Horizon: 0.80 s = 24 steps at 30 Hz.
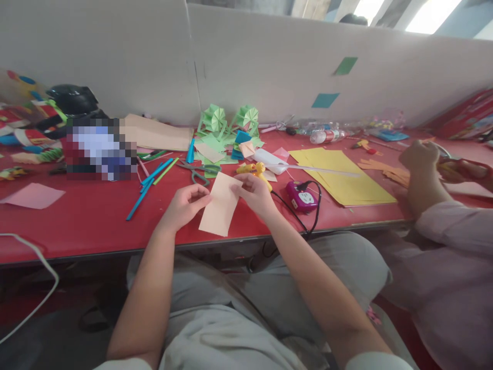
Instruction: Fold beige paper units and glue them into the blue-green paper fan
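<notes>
Between my hands, tilted over the table's front, is a peach paper strip (220, 205). My left hand (187, 206) pinches its left edge between thumb and fingers. On the upper right corner, my right hand (254, 192) is closed the same way. Just behind the paper lie a pair of scissors (200, 172) with dark green handles and a yellow glue gun (252, 169), partly hidden by my right hand. To the right sits a purple power socket block (302, 197) with a black cord plugged in.
Green folded-paper shapes (213, 119) stand by the partition. Blue paper sticks (148, 187) lie left, yellow sheets (342, 177) right. A plastic bottle (327, 135) rests at the back. At right, a co-worker's hand (419, 156) is raised above the red table (96, 226), near red-handled scissors.
</notes>
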Available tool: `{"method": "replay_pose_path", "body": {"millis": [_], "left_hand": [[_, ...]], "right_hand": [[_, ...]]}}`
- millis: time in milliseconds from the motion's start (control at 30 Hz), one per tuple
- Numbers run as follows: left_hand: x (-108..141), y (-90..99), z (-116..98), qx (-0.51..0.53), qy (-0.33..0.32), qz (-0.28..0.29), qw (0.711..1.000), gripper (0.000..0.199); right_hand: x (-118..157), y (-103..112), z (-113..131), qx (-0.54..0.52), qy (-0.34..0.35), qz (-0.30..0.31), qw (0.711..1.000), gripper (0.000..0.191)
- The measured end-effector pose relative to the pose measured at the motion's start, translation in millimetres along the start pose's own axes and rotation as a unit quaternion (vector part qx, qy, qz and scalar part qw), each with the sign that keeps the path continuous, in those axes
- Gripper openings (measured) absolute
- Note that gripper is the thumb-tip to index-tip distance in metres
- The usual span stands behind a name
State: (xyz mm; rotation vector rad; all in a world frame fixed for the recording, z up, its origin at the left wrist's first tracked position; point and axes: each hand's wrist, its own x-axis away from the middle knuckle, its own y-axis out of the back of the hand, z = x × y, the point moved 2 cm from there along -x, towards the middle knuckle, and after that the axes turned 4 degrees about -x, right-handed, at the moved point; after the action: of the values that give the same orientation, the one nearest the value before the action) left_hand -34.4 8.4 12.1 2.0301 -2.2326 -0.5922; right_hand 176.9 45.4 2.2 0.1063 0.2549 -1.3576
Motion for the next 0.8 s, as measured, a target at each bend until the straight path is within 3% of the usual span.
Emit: {"method": "replay_pose_path", "body": {"millis": [133,367,567,800], "left_hand": [[1.4,1.3,-4.9,0.000,0.004,-0.003,1.000,0.022],[7.7,-4.7,-16.1,0.035,0.031,0.096,0.994,0.028],[2.5,-6.5,-5.4,0.073,0.056,0.038,0.995,0.036],[1.9,-5.7,0.3,0.058,0.060,0.016,0.996,0.034]], "right_hand": [[-0.4,0.9,-0.4,0.012,0.020,-0.009,1.000,0.040],[0.5,-2.9,2.6,0.002,0.026,0.019,0.999,0.038],[3.8,-6.0,7.8,0.041,0.079,0.018,0.996,0.028],[5.5,-3.9,9.0,0.121,0.128,-0.025,0.984,0.021]]}}
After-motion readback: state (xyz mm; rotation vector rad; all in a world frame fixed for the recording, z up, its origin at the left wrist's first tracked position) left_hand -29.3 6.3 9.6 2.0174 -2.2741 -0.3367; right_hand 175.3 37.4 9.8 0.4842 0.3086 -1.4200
